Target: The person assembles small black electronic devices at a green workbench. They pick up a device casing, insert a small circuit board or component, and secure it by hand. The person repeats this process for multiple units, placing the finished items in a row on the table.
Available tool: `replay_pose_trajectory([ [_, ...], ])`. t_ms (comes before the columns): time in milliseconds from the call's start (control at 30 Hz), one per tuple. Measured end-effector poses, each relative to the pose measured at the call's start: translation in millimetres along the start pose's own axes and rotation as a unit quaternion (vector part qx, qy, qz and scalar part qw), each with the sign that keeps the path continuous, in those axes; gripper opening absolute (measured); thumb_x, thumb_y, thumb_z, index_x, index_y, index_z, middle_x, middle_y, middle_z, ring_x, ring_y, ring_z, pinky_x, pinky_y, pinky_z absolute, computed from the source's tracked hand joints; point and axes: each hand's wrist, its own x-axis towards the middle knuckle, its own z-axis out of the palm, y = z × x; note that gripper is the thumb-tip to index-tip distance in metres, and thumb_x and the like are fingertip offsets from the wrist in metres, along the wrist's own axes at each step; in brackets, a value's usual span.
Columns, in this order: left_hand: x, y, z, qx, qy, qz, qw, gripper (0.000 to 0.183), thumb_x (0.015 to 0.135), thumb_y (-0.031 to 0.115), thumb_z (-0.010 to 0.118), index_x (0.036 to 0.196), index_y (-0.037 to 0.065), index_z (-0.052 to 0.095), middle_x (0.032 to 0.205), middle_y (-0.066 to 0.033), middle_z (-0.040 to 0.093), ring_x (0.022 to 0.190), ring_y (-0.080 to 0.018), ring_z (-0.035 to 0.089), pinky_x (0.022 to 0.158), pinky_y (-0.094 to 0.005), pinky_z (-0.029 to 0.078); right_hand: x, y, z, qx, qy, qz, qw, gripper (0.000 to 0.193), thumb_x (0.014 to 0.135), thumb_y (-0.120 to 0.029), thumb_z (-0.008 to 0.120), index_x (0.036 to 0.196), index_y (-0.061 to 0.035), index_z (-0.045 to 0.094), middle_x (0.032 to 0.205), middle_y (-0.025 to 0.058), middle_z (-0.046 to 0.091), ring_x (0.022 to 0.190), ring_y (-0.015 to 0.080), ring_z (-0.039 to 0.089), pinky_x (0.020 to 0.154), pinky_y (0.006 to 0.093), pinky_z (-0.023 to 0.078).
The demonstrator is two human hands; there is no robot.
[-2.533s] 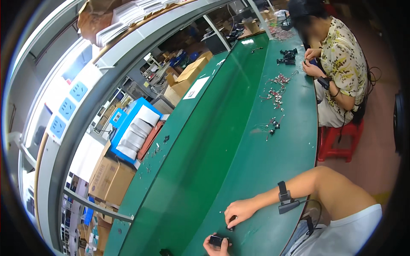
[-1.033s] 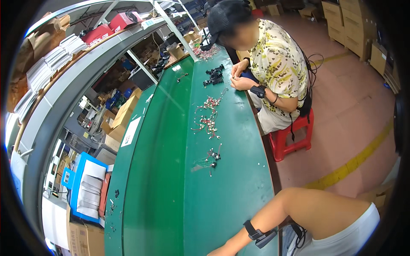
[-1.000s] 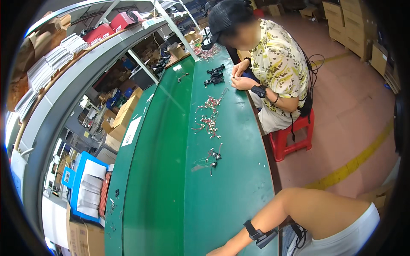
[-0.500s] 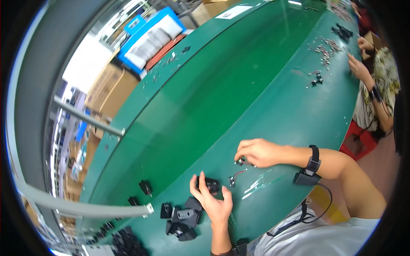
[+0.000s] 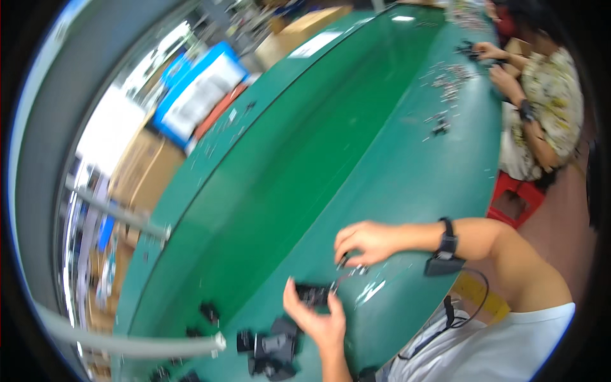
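Observation:
My left hand (image 5: 319, 320) grips a small black plastic housing (image 5: 312, 293) between thumb and fingers, its detailed side facing up. Just to the right and farther off, my right hand (image 5: 368, 243) is closed in a pinch on a small dark part (image 5: 344, 259), partly hidden by the fingers and blurred. Between the hands, a thin red wire (image 5: 345, 276) runs near a small metallic piece (image 5: 361, 270) on the green table. Whether the wire joins the part in my right hand I cannot tell. Clear thin strips (image 5: 370, 291) lie beside my right forearm.
Black housings (image 5: 273, 347) are heaped left of my left hand. Another black piece (image 5: 209, 312) rests on the sunken green strip (image 5: 286, 172). A metal bar (image 5: 146, 344) juts in at lower left. At far right a co-worker (image 5: 541, 108) handles dark parts near scattered small components (image 5: 449, 79).
The housing in my left hand has turned, showing its detailed side. My right hand has come nearer to it. The whole view has shifted, and the co-worker's hands have reached the dark parts.

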Motion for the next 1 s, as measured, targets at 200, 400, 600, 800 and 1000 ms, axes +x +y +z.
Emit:
replay_pose_trajectory([
  [200, -10.2, 39.8, -0.4, -0.052, 0.071, -0.024, 0.996, 0.057, 0.087, 0.025, 0.074, 0.132, -0.004, 0.052, 0.126, -0.0283, 0.055, 0.117, -0.0435, 0.055, 0.097, -0.0457, 0.049, 14.5, 1.2, 23.3, -0.013, 0.035, -0.030, 0.999, 0.011, 0.078, -0.007, 0.065, 0.087, -0.0093, 0.071, 0.090, 0.0076, 0.066, 0.092, 0.0276, 0.063, 0.079, 0.0421, 0.051],
  [400, -8.9, 7.8, 7.1, -0.116, 0.002, -0.020, 0.993, 0.088, 0.075, -0.010, 0.071, 0.150, 0.003, 0.026, 0.147, -0.0181, 0.039, 0.127, -0.0298, 0.049, 0.098, -0.0383, 0.052, -0.3, 9.0, 14.1, -0.071, 0.024, -0.036, 0.997, 0.016, 0.079, -0.016, 0.072, 0.095, -0.0140, 0.073, 0.098, 0.0057, 0.066, 0.094, 0.0298, 0.062, 0.084, 0.0433, 0.050],
  [600, -3.4, -7.9, -7.6, -0.147, 0.002, -0.056, 0.988, 0.085, 0.073, -0.015, 0.069, 0.146, 0.006, 0.031, 0.147, -0.0137, 0.035, 0.123, -0.0247, 0.052, 0.096, -0.0346, 0.053, 11.7, -8.4, 9.3, -0.036, 0.029, 0.067, 0.997, 0.010, 0.086, -0.017, 0.074, 0.092, -0.0095, 0.074, 0.097, 0.0047, 0.068, 0.087, 0.0218, 0.065, 0.076, 0.0342, 0.054],
  [800, -4.9, 1.1, -6.4, -0.196, -0.030, -0.065, 0.978, 0.091, 0.075, -0.014, 0.071, 0.151, 0.004, 0.025, 0.150, -0.0161, 0.034, 0.121, -0.0250, 0.055, 0.095, -0.0345, 0.053, 15.3, -30.2, 13.1, 0.315, 0.094, 0.164, 0.930, 0.016, 0.093, -0.017, 0.073, 0.097, -0.0022, 0.074, 0.096, 0.0035, 0.069, 0.087, 0.0099, 0.066, 0.072, 0.0250, 0.053],
  [1000, -6.0, 8.0, 0.3, -0.240, -0.065, -0.062, 0.967, 0.096, 0.076, -0.009, 0.077, 0.154, 0.001, 0.021, 0.150, -0.0210, 0.037, 0.125, -0.0287, 0.057, 0.101, -0.0385, 0.052, 11.6, -58.4, 18.7, 0.166, 0.088, 0.014, 0.982, 0.011, 0.087, -0.011, 0.077, 0.096, -0.0050, 0.077, 0.097, 0.0073, 0.071, 0.081, 0.0141, 0.066, 0.070, 0.0280, 0.053],
])
